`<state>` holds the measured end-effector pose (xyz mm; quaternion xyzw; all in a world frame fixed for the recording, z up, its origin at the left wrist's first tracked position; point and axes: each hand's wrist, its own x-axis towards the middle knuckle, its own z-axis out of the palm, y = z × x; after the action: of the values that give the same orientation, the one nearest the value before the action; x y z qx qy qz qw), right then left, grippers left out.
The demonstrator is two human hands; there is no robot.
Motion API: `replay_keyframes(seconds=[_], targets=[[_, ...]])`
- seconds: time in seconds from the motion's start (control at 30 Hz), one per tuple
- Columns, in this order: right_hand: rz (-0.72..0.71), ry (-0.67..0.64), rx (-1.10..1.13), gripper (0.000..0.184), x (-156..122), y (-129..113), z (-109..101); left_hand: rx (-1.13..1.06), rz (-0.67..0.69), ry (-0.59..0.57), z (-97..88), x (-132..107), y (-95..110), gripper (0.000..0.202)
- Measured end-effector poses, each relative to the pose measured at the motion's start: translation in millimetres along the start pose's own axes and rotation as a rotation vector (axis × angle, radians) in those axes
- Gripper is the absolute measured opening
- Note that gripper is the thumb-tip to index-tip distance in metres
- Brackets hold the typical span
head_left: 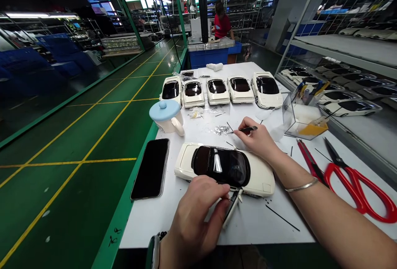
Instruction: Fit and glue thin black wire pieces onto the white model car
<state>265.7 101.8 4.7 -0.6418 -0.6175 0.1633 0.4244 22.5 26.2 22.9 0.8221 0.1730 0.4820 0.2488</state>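
Observation:
A white model car with a dark glossy roof lies sideways on the white table in front of me. My left hand is closed on the car's near side, pinching a small dark and white part at its edge. My right hand reaches beyond the car, fingers pinched on thin dark tweezers whose tip points at a small pile of shiny bits. A bracelet sits on my right wrist.
Several finished white model cars line the table's back. A black phone and a mug with a blue lid sit left. Red scissors, red pliers and a clear box lie right. Shelves of cars stand right; a person in red works behind.

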Motion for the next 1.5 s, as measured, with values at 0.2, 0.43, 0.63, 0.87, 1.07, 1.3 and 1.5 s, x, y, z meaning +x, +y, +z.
replay_keyframes(seconds=[0.2,0.43,0.63,0.87,1.07,1.3,1.5], targets=[[0.028,0.093,0.100,0.019,0.4,-3.2,-8.7,-0.009,-0.019,0.034,-3.4,4.4,-2.3,0.042],[0.330,-0.098,0.871,0.033,-5.6,-20.3,-34.5,0.051,-0.025,0.101,-2.2,18.2,-9.2,0.048],[0.516,-0.432,1.143,0.037,-22.4,-39.6,-41.7,0.213,0.170,0.105,6.7,25.5,-8.4,0.053],[0.551,-0.569,1.167,0.027,-32.7,-50.0,-35.7,0.135,0.125,0.088,17.7,22.9,-7.8,0.060],[0.558,-0.578,1.152,0.030,-33.3,-53.1,-35.3,-0.006,0.032,0.048,18.3,20.9,-8.2,0.064],[0.553,-0.639,1.217,0.031,-32.7,-47.7,-35.0,-0.269,-0.119,-0.013,16.2,16.0,-3.9,0.056],[0.592,-0.694,1.263,0.028,-32.9,-46.7,-31.4,-0.378,-0.221,-0.038,16.0,13.2,-4.3,0.050]])
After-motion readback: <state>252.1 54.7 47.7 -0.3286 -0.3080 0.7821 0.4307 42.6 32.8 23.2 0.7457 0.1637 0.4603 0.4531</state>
